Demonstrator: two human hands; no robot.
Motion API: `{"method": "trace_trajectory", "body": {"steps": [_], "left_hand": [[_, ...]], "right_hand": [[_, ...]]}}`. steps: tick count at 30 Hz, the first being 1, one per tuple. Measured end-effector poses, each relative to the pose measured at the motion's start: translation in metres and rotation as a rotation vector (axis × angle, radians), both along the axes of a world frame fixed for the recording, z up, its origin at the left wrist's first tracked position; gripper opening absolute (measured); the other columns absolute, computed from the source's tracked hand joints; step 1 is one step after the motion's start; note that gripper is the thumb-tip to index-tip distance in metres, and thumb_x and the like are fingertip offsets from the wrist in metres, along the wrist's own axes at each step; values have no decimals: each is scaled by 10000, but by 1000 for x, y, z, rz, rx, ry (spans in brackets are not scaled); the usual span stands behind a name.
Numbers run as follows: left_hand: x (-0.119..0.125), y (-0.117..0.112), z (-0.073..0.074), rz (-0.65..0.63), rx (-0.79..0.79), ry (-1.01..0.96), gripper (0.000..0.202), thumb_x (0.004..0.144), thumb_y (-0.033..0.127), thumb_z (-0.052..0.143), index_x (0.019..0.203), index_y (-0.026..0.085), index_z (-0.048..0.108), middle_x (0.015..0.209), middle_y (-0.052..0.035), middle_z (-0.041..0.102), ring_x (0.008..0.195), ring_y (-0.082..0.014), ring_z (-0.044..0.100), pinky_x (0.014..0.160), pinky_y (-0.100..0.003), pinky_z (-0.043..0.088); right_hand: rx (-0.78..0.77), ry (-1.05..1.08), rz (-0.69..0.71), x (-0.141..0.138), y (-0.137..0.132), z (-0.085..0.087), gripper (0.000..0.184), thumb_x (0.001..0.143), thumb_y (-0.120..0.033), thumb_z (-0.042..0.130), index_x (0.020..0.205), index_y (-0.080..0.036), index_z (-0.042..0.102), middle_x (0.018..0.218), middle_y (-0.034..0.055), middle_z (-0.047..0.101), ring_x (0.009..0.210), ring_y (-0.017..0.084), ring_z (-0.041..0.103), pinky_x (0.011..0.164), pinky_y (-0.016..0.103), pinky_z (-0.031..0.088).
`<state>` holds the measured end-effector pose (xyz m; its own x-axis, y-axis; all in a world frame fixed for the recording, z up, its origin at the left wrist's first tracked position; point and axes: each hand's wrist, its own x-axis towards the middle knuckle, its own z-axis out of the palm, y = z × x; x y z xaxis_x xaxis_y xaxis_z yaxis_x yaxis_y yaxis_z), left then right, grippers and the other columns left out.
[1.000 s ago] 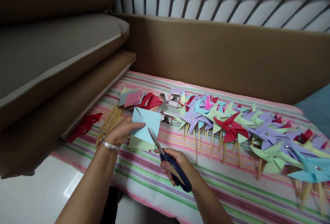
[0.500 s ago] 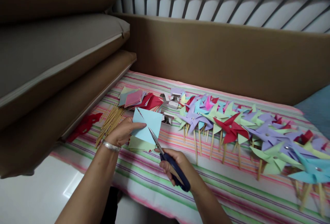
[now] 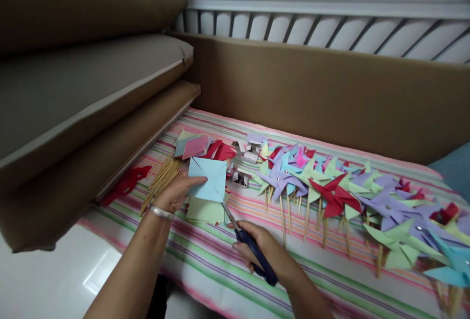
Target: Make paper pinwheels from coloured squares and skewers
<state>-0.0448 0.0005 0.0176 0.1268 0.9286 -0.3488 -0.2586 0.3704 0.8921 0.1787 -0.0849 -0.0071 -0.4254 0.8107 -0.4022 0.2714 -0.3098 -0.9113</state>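
My left hand pinches the left edge of a light blue square of paper, thumb lying across its front. Slits run inward from the paper's top corners and from the lower right one. My right hand is wrapped around the dark blue handles of a pair of scissors. The scissor blades point up and left, their tips at the paper's lower right corner. Beneath the blue square lie pale green paper sheets, partly covered by it.
Behind my left hand lie a bundle of wooden sticks, a pile of coloured paper and red material. Small open boxes stand mid-table. Many finished paper pinwheels spread rightward. Stacked brown cushions rise at left.
The scissors have drawn back down and right from inside the paper, and a slit now shows at its lower right corner. The camera view has tilted slightly.
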Motion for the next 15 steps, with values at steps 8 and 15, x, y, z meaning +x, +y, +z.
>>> {"method": "trace_trajectory", "body": {"steps": [8, 15], "left_hand": [[5, 2, -21, -22, -25, 203, 256, 510, 172, 676, 757, 105, 687, 735, -69, 709, 650, -198, 631, 617, -285, 463], [9, -2, -37, -25, 82, 586, 218, 554, 139, 627, 769, 122, 657, 765, -73, 697, 693, -210, 631, 604, -278, 453]], "right_hand": [[258, 304, -217, 27, 10, -4, 435, 794, -384, 553, 1159, -188, 421, 687, 5, 586, 593, 173, 609, 587, 328, 482], [284, 332, -222, 18, 7, -3, 405, 803, -346, 556, 1149, -174, 435, 664, 7, 588, 555, 162, 596, 524, 287, 446]]}}
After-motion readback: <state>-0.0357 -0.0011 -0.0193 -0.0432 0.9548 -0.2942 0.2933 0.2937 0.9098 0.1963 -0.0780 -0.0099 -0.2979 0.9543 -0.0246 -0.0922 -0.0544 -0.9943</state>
